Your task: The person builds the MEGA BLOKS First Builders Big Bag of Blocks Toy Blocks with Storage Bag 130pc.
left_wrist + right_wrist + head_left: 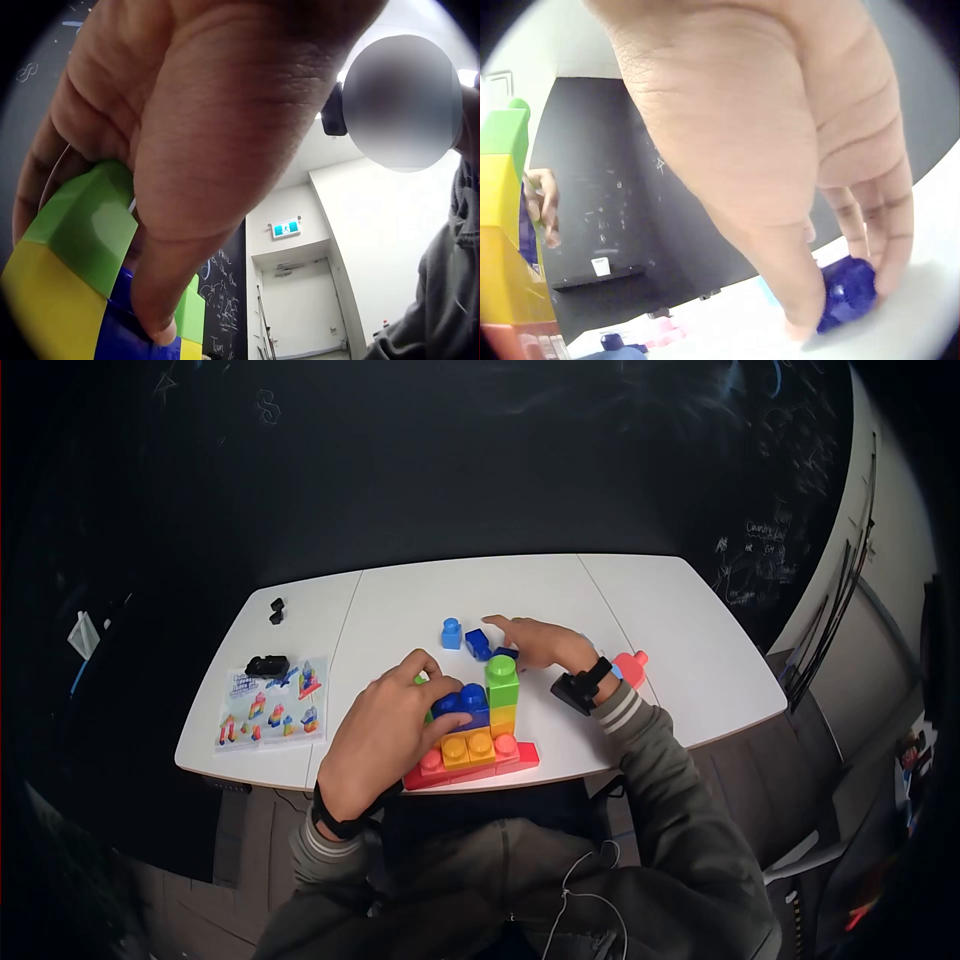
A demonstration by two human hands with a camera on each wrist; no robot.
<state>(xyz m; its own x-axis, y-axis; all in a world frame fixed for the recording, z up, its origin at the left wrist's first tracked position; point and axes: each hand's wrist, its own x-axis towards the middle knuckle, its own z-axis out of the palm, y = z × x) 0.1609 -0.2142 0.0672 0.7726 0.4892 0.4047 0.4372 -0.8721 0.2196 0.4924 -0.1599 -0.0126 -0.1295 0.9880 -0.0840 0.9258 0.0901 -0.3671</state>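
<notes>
My left hand (380,720) grips the dark blue building block (468,708) in the middle of a stacked block structure, with the thumb on its near face. The structure has a coral base (480,770), yellow-orange blocks (456,750) and a green block (502,675) on the right; another green block (94,225) stands on the left side, partly behind the hand. Beyond the structure, my right hand (540,645) pinches a dark blue block (847,292) between thumb and fingers, low over the white table. Another dark blue block (478,645) and a light blue block (452,633) lie just left of it.
A printed picture sheet (270,710) lies at the table's left, with a black object (267,666) on it. Small black pieces (277,610) sit farther back. A coral piece (632,668) lies beside the right wrist. The table's front edge (560,782) runs close to the structure.
</notes>
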